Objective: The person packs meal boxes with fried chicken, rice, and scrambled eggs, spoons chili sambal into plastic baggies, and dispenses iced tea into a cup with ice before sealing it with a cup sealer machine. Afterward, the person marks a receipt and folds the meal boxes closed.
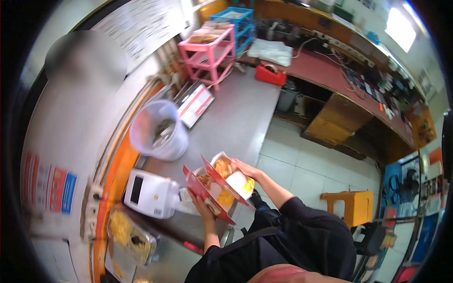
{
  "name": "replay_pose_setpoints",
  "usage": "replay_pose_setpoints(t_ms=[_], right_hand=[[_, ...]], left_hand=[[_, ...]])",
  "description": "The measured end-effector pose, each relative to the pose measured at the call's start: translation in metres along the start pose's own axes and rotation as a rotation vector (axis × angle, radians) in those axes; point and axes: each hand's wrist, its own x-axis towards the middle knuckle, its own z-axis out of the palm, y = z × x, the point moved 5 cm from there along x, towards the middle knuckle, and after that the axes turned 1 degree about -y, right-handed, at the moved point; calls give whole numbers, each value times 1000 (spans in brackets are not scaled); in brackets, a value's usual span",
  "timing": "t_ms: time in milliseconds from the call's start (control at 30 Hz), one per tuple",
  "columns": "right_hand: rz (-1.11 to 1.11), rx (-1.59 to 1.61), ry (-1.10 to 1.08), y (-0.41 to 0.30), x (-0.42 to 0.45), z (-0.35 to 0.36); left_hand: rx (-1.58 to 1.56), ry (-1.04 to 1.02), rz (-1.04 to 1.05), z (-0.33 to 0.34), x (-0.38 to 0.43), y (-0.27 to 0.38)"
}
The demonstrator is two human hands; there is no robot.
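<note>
Two red-and-white paper food boxes are held side by side above the edge of a metal counter. My left hand (202,206) grips the left food box (208,203), in which brown fried food, something white and yellow food lie. Around the outer side of the right food box (223,155) my right hand (246,169) is closed; this box holds crumbed brown food (223,167), a white portion (238,181) and yellow food (248,184). Both lids stand up. The undersides of the boxes and some fingertips are hidden.
The metal counter (230,116) carries a translucent bucket (178,143), a white label printer (150,194), a pink rack (210,65) and a red tape dispenser (270,75). Near the lower left is a clear container of yellow food (122,228). A yellow stool (357,208) stands on the floor.
</note>
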Motion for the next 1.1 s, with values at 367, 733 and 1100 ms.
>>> replay_pose_setpoints(t_ms=[367, 733, 1100], right_hand=[[-18, -1057, 365, -47, 135, -222], [-1246, -1618, -618, -264, 400, 47], [-982, -1610, -1392, -158, 441, 164]], left_hand=[[1092, 271, 92, 139, 112, -66], [528, 947, 304, 57, -21, 29], [649, 1551, 68, 130, -116, 8]])
